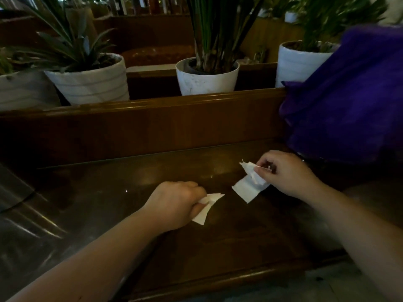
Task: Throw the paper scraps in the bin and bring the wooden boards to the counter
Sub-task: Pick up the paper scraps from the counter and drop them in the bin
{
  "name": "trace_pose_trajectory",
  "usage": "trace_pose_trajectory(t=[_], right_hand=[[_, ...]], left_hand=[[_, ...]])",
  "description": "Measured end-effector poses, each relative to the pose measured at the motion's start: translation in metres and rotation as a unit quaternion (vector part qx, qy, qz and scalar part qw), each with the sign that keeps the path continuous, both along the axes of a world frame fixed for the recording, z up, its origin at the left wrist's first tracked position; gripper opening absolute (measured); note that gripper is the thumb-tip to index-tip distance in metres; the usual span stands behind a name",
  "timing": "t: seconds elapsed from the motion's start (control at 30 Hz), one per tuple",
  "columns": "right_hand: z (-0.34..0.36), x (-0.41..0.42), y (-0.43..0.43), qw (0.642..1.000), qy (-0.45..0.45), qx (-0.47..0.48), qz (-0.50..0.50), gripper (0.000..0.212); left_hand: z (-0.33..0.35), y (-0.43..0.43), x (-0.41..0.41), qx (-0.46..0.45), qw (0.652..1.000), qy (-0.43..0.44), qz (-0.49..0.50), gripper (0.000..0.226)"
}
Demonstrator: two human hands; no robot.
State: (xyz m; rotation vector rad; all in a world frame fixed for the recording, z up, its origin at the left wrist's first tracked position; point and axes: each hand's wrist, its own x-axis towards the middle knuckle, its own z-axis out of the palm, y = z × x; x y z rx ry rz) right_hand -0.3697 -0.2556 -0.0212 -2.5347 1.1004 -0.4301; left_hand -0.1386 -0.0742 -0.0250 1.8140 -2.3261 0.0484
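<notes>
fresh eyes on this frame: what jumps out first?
Two bare hands on the dark wooden table: the left hand pinches a white paper scrap at centre, and the right hand grips crumpled white paper beside it. A purple cloth looms at right, with white plant pots lined up behind.

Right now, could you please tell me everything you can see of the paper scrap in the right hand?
The paper scrap is white, thin and torn, tissue-like, with ragged crumpled edges at its top. The right hand pinches its upper part between the fingertips; a flatter rectangular strip hangs down towards the dark wooden table, its lower corner at or near the surface. It lies apart from the left hand's scrap.
</notes>
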Motion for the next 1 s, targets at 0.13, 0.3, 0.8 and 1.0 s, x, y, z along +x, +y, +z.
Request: trace_pose_trajectory(t=[0.13, 0.3, 0.8, 1.0], right_hand=[[-0.016, -0.013, 0.004, 0.999, 0.009, -0.023, -0.035, 0.011], [-0.033, -0.015, 0.011, 0.998, 0.045, -0.045, -0.009, 0.039], [-0.029, -0.021, 0.005, 0.998, 0.020, -0.043, 0.038, 0.017], [-0.013, -0.066, 0.033, 0.999, -0.040, -0.014, -0.021, 0.011]], left_hand=[[0.006, -0.012, -0.010, -0.020, 0.999, 0.028, 0.022, 0.025], [0.013, -0.019, -0.021, -0.020, 0.997, 0.053, 0.046, 0.026], [0.015, -0.031, -0.053, -0.040, 0.994, 0.063, 0.083, 0.024], [0.009, -0.037, -0.081, -0.025, 0.996, 0.079, 0.046, 0.018]])
